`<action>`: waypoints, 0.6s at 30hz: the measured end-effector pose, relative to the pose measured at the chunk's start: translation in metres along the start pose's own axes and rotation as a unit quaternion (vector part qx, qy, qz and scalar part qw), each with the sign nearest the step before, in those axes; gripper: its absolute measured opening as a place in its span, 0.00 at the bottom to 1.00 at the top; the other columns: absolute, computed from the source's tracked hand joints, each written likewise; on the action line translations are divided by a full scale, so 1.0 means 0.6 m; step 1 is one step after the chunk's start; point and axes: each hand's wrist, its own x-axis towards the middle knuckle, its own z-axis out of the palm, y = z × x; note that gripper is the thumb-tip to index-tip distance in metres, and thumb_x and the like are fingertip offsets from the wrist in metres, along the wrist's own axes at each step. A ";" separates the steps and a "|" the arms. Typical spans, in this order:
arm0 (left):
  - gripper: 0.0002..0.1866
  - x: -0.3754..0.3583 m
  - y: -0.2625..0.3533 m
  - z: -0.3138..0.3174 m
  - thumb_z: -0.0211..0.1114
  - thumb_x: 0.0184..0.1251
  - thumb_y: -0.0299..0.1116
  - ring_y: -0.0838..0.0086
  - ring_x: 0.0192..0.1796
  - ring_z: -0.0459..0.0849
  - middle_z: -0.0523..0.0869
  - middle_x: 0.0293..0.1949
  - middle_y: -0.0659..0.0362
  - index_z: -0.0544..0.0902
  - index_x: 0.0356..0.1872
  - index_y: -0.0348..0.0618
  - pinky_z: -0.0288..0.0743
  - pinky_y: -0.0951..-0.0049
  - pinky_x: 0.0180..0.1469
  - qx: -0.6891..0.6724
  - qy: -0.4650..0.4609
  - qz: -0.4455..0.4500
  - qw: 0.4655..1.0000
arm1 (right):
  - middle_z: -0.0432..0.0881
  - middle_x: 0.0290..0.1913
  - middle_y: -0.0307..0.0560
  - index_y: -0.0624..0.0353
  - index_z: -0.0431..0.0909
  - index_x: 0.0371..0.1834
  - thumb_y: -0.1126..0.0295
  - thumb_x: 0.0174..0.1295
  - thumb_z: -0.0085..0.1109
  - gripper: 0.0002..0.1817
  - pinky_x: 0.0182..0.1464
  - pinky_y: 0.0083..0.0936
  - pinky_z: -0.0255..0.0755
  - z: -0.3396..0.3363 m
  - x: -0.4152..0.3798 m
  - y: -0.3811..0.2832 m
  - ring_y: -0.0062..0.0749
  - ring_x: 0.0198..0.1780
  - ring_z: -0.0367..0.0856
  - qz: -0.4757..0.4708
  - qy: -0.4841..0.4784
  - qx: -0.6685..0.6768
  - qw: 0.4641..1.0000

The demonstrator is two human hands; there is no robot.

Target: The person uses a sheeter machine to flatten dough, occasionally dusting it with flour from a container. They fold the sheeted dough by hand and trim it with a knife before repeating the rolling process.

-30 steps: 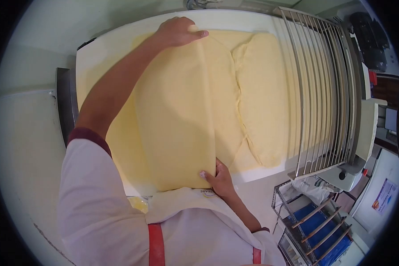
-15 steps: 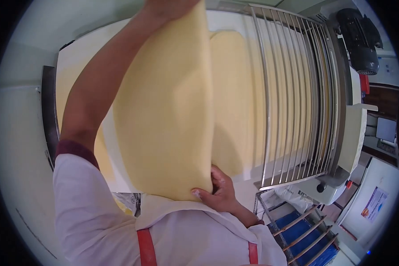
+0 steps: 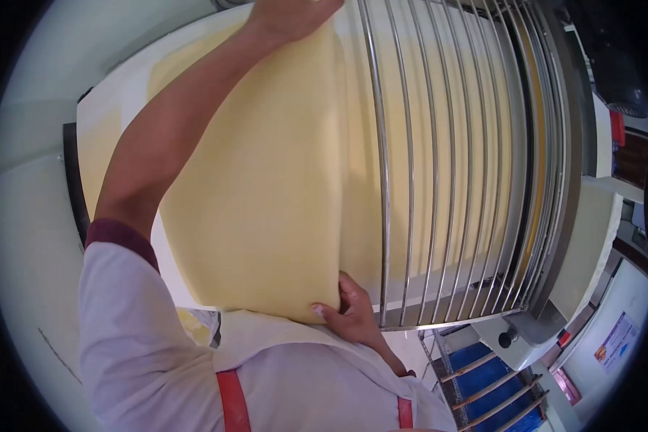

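A wide, pale yellow dough sheet (image 3: pixel 259 194) is spread in front of me, its right edge running straight between my hands. My left hand (image 3: pixel 295 16) reaches across to the far end of that edge and grips it, though the fingertips are partly cut off by the frame top. At the near corner, close to my apron, my right hand (image 3: pixel 349 311) pinches the sheet between thumb and fingers. More dough (image 3: pixel 361 237) lies flat on the white belt (image 3: pixel 140 93) to the right and runs under a metal bar guard (image 3: pixel 384 180).
Rollers and the housing (image 3: pixel 554 180) of the dough sheeter stand past the guard on the right. A dark motor (image 3: pixel 623 86) sits at upper right. Below right is a rack with wooden rods (image 3: pixel 471 367) over a blue surface. A wall (image 3: pixel 29 216) borders the left side.
My view has shifted, so the guard appears closer and further left. The held sheet has come down and lies flatter, nearer the guard. Both hands keep their grip.
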 end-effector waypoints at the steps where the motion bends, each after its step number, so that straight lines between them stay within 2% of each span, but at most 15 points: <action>1: 0.20 0.008 0.005 0.012 0.61 0.62 0.44 0.54 0.26 0.82 0.83 0.22 0.43 0.84 0.23 0.34 0.75 0.56 0.35 -0.011 0.019 0.012 1.000 | 0.73 0.60 0.51 0.65 0.61 0.68 0.77 0.59 0.59 0.32 0.65 0.28 0.63 -0.010 0.004 -0.003 0.32 0.62 0.71 0.013 0.016 -0.024 0.999; 4: 0.20 0.005 -0.011 0.104 0.57 0.64 0.48 0.54 0.43 0.85 0.87 0.34 0.48 0.87 0.35 0.40 0.77 0.57 0.49 0.111 0.004 -0.013 0.994 | 0.72 0.62 0.54 0.65 0.57 0.70 0.77 0.59 0.59 0.35 0.67 0.30 0.62 -0.019 0.012 0.022 0.35 0.64 0.70 0.010 0.066 -0.063 0.996; 7: 0.26 0.020 0.020 0.071 0.52 0.69 0.51 0.52 0.60 0.77 0.82 0.55 0.47 0.81 0.55 0.41 0.68 0.55 0.64 0.130 -0.184 -0.075 0.971 | 0.69 0.64 0.58 0.65 0.53 0.72 0.77 0.58 0.60 0.38 0.68 0.33 0.61 -0.022 0.007 0.038 0.40 0.66 0.69 -0.011 0.090 -0.092 0.992; 8: 0.24 0.013 0.021 0.074 0.54 0.67 0.50 0.51 0.54 0.79 0.83 0.49 0.46 0.82 0.49 0.39 0.71 0.55 0.58 0.111 -0.142 -0.065 0.982 | 0.68 0.65 0.60 0.66 0.51 0.73 0.77 0.58 0.60 0.40 0.68 0.34 0.60 -0.019 0.000 0.043 0.42 0.67 0.68 -0.018 0.093 -0.102 0.990; 10: 0.21 0.000 0.014 0.079 0.60 0.62 0.47 0.50 0.40 0.84 0.86 0.35 0.42 0.84 0.37 0.35 0.76 0.57 0.46 0.073 -0.055 -0.044 0.995 | 0.69 0.61 0.61 0.60 0.49 0.75 0.77 0.57 0.61 0.43 0.64 0.36 0.66 -0.011 -0.023 0.055 0.48 0.62 0.72 -0.090 0.123 -0.159 0.975; 11: 0.22 -0.007 0.005 0.089 0.61 0.62 0.48 0.50 0.44 0.83 0.85 0.41 0.42 0.83 0.42 0.35 0.75 0.57 0.50 0.109 0.035 -0.003 0.993 | 0.69 0.60 0.62 0.58 0.48 0.76 0.77 0.57 0.62 0.44 0.61 0.37 0.69 -0.008 -0.037 0.061 0.50 0.59 0.73 -0.126 0.137 -0.188 0.964; 13: 0.27 -0.022 -0.017 0.115 0.63 0.61 0.49 0.51 0.54 0.81 0.83 0.51 0.44 0.80 0.53 0.35 0.73 0.59 0.58 0.177 0.217 0.086 0.956 | 0.70 0.55 0.62 0.51 0.49 0.77 0.77 0.57 0.61 0.45 0.54 0.40 0.72 -0.015 -0.051 0.050 0.53 0.53 0.75 -0.079 0.081 -0.342 0.933; 14: 0.29 -0.053 -0.014 0.117 0.57 0.65 0.50 0.51 0.60 0.75 0.78 0.57 0.44 0.74 0.59 0.36 0.67 0.56 0.62 0.167 0.178 0.103 0.964 | 0.70 0.52 0.61 0.47 0.49 0.77 0.77 0.57 0.61 0.45 0.50 0.41 0.74 -0.018 -0.054 0.045 0.54 0.49 0.76 -0.055 0.053 -0.416 0.906; 16: 0.33 -0.148 0.006 0.106 0.45 0.73 0.53 0.53 0.72 0.63 0.66 0.70 0.46 0.64 0.70 0.39 0.57 0.52 0.71 0.147 0.098 0.132 0.975 | 0.69 0.49 0.61 0.43 0.52 0.77 0.78 0.57 0.59 0.43 0.45 0.42 0.74 -0.013 -0.049 0.052 0.54 0.44 0.76 -0.056 0.066 -0.460 0.884; 18: 0.37 -0.242 0.007 0.072 0.42 0.74 0.54 0.56 0.76 0.54 0.55 0.74 0.47 0.53 0.73 0.36 0.47 0.52 0.75 0.214 -0.002 0.083 0.973 | 0.70 0.47 0.60 0.42 0.54 0.76 0.78 0.58 0.58 0.42 0.42 0.42 0.74 -0.013 -0.053 0.061 0.53 0.42 0.76 -0.061 0.080 -0.484 0.869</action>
